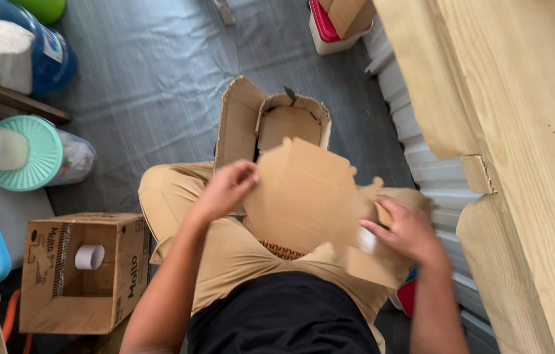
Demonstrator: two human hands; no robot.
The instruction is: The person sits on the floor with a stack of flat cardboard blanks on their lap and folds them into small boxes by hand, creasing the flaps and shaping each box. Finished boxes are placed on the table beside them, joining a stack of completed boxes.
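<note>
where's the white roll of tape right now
In the head view the white roll lies inside the open cardboard box at lower left, on the floor beside the person's left knee, apart from both hands.

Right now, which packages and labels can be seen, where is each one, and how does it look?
Flat brown cardboard piece: on the lap, held by left hand and right hand.
Open brown carton: on the floor ahead, flaps up.
Printed brown box: lower left, a white roll inside.
Blue bottle: upper left, pale label.
White and red tub: top centre.
</note>
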